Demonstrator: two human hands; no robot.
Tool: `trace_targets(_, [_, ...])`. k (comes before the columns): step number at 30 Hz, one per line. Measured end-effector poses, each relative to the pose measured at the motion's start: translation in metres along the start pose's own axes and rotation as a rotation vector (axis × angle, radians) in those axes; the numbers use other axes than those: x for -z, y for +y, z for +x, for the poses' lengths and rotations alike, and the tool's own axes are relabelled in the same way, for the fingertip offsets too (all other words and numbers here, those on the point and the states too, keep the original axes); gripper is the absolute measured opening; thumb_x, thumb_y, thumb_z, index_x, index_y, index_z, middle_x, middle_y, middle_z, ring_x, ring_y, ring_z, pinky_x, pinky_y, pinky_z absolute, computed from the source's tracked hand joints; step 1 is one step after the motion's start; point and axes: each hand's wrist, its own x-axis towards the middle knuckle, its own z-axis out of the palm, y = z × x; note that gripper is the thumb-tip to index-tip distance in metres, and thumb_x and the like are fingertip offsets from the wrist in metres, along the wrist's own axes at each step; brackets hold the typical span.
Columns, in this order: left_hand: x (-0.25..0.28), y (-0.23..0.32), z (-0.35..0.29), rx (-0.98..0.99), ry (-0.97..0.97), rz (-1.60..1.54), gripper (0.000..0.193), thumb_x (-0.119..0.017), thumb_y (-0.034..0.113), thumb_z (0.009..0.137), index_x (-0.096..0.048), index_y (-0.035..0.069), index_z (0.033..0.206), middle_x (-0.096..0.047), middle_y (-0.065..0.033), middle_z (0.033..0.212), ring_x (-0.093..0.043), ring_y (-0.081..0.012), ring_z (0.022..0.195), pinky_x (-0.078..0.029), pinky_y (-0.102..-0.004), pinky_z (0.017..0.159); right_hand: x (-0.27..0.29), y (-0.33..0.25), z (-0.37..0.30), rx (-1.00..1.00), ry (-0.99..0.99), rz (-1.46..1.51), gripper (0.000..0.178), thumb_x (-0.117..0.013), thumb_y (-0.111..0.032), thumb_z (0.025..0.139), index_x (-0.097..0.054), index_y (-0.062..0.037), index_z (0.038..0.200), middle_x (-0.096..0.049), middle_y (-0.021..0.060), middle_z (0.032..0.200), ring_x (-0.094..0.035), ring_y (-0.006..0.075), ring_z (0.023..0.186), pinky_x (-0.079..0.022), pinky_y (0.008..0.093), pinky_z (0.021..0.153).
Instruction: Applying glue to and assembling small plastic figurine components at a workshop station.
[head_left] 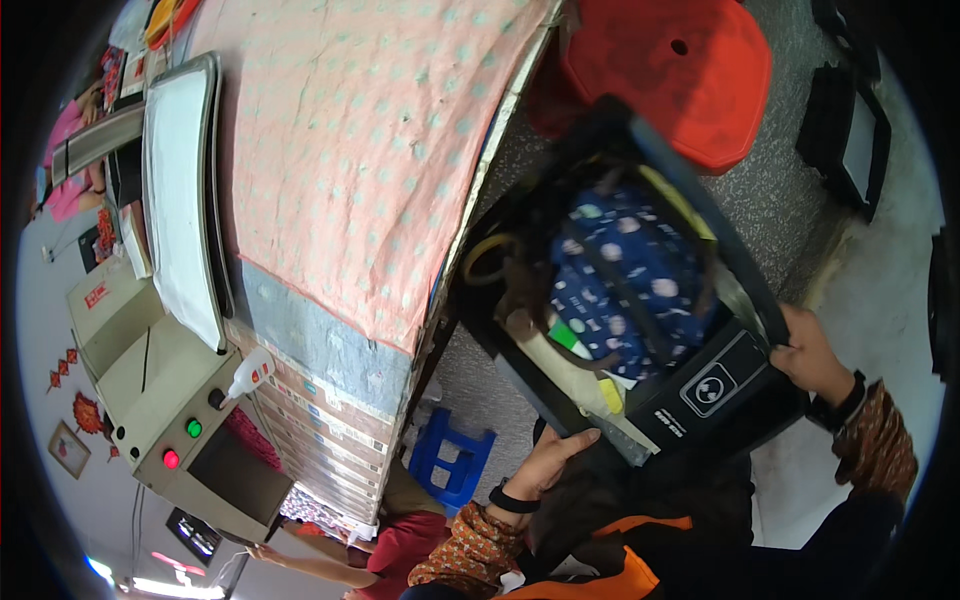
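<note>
A black open box [745, 375] is tilted in front of me, held between both hands. At its near left corner, my left hand [560, 458] is closed on the rim with the thumb on top. My right hand [808, 352] grips the right-hand edge of the same box. Inside lies a navy blue patterned cloth item [625, 275], perhaps a bag, with pale dots and a dark strap across it. Next to it are a yellowish tape roll [487, 260], a beige piece [555, 372] and small green and yellow bits. The far end of the box is blurred.
A table [350, 130] with a pink dotted cloth stands to the left. Beyond it are a beige machine [165, 390] with green and red lights and a white bottle [250, 370]. A red stool [670, 70], blue stool [450, 457] and black tray [845, 140] surround me. A person in red [420, 545] is nearby.
</note>
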Motion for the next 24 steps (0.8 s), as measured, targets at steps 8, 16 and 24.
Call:
trace_targets(8, [0.088, 0.009, 0.121, 0.024, 0.270, -0.219, 0.025, -0.058, -0.001, 0.090, -0.062, -0.003, 0.114, -0.070, -0.0115, 0.106, -0.068, -0.0195, 0.096, -0.055, -0.0328, 0.087, -0.029, 0.035, 0.205, 0.059, -0.268, -0.196, 0.063, -0.063, -0.008, 0.074, -0.052, -0.0007, 0.135, -0.066, 0.0289, 0.102, -0.066, 0.0429, 0.098, -0.051, 0.0426, 0.087])
trace_targets(16, [0.202, 0.066, 0.316, -0.508, 0.327, 0.526, 0.031, -0.065, -0.007, 0.085, -0.065, 0.000, 0.115, -0.068, -0.0155, 0.114, -0.065, -0.0251, 0.106, -0.051, -0.0380, 0.097, -0.107, 0.147, 0.330, 0.052, 0.580, -0.156, 0.079, -0.071, -0.014, 0.079, -0.035, -0.0011, 0.149, -0.057, 0.0272, 0.129, -0.056, 0.0438, 0.120, -0.048, 0.0505, 0.097])
trace_targets(24, [0.259, 0.123, 0.444, -0.302, 0.224, -0.205, 0.026, -0.065, 0.011, 0.089, -0.065, 0.000, 0.113, -0.066, -0.0108, 0.113, -0.062, -0.0243, 0.109, -0.051, -0.0375, 0.098, -0.245, 0.179, 0.426, -0.149, 0.288, 0.718, 0.037, -0.068, -0.010, 0.083, -0.063, 0.0047, 0.116, -0.071, 0.0157, 0.106, -0.071, 0.0242, 0.093, -0.055, 0.0342, 0.068])
